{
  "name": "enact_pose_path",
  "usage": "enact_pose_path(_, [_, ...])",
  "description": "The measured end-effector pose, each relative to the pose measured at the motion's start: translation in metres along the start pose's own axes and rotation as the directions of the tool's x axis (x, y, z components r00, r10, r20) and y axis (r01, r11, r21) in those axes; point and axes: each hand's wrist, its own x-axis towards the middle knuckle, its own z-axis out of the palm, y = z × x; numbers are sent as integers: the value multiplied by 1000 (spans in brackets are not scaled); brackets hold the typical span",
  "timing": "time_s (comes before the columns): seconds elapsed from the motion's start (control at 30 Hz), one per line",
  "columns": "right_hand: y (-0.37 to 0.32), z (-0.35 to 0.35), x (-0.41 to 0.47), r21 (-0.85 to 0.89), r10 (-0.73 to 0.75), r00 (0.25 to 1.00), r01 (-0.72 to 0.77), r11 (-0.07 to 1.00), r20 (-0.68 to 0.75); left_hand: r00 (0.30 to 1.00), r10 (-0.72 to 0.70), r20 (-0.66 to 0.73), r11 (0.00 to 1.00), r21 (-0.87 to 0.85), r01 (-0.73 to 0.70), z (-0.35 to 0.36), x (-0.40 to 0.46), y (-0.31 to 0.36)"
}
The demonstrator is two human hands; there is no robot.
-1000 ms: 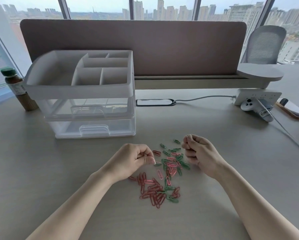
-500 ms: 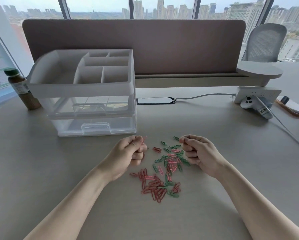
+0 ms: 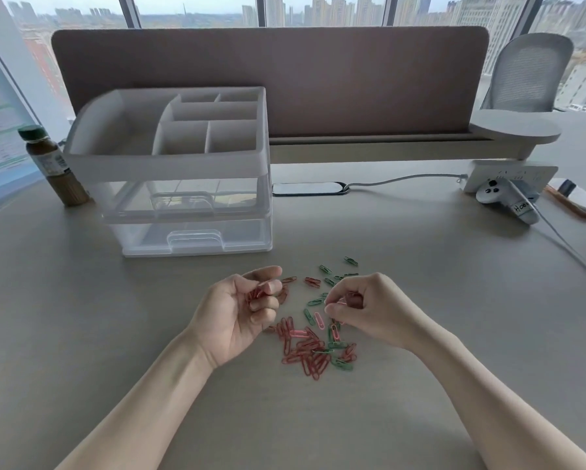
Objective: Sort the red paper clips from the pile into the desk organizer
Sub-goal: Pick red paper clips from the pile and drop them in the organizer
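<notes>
Fingers (image 3: 267, 286) of left hand (image 3: 237, 317) cup red paper clips (image 3: 255, 295).

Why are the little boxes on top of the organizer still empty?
Empty: the organizer shows bare compartments. The red clips sit in the left hand, right hand, and the pile.

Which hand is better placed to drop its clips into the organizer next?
Probably left: the left hand already cups red clips and sits nearer the desk organizer; the right hand is farther.
</notes>
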Motion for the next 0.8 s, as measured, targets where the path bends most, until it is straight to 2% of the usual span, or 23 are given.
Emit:
enact_pose_path(0.03, [-3,2,-1,-40,-14,1000,14,999,13,1000,-2,-1,999,53,2,2,-1,0])
enact_pose_path(0.07, [-3,3,-1,-80,-23,1000,24,996,17,999,36,-9,981,191,-34,2,-3,0])
enact_pose_path(0.1, [-4,4,-1,-110,-28,999,30,994,17,992,124,2,893,435,-112,3,-5,0])
enact_pose_path(0.13, [-4,4,-1,-125,-25,1000,26,992,7,973,225,57,677,709,-198,2,-7,-1])
enact_pose_path(0.17, [-3,3,0,-132,-16,1000,15,991,-7,941,307,146,369,893,-259,0,-9,-4])
enact_pose_path(0.2, [-3,1,0,-126,-6,1000,3,992,-26,909,341,240,100,952,-289,-2,-8,-7])
enact_pose_path(0.23, [-1,-1,0,-116,7,999,-12,993,-44,894,332,301,-43,952,-304,-4,-7,-9])
enact_pose_path(0.37, [4,-8,-1,-91,28,996,-36,995,-85,899,195,392,-294,898,-328,-12,-3,-10])
enact_pose_path(0.5, [6,-8,0,-86,25,997,-31,996,-70,871,192,452,-511,804,-304,-7,-4,-2])
enact_pose_path(0.63, [4,-5,1,-89,-5,1000,2,996,-24,859,172,483,-617,732,-288,0,-6,0])
enact_pose_path(0.8, [-3,4,8,-265,-85,995,97,959,57,899,169,403,-625,750,-218,6,-9,1])
